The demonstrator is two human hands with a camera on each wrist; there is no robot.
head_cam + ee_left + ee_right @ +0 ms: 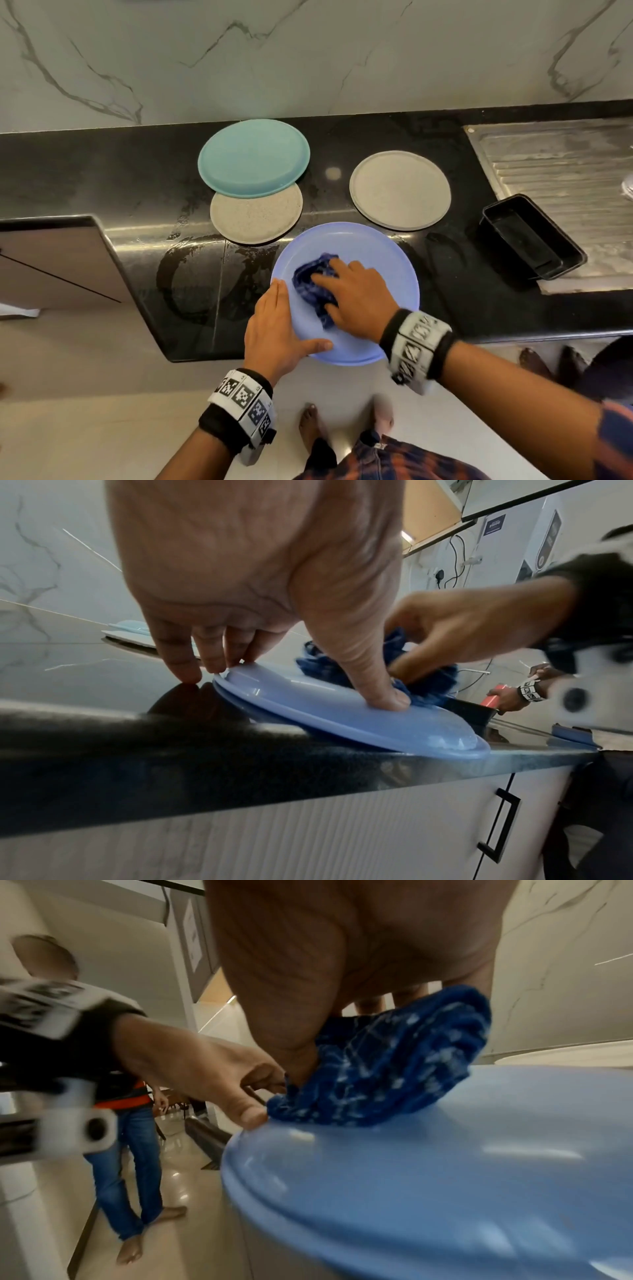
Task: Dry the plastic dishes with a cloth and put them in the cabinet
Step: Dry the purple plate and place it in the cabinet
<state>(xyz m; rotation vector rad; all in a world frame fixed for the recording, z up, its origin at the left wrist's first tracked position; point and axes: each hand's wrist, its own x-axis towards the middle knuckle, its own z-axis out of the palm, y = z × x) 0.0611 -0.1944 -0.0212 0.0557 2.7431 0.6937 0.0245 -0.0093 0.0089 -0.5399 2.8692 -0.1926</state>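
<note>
A light blue plastic plate (370, 246) lies on the black counter (102, 171), its near part past the front edge. A bunched dark blue cloth (313, 281) sits on it. My right hand (356, 298) lies over the cloth, gripping it against the plate; the right wrist view shows the thumb dug into the cloth (394, 1069) on the plate (428, 1191). My left hand (274, 325) lies flat along the plate's left rim. In the left wrist view its thumb (383, 696) presses the plate (342, 723) while the fingertips touch the far rim and counter.
Behind the blue plate, a teal plate (253, 157) overlaps a beige one (255, 219); a second beige plate (399, 190) lies to the right. A black tray (531, 236) sits at the steel drainboard (565, 171). A cabinet door (51, 260) hangs open on the left. Another person (130, 1150) stands nearby.
</note>
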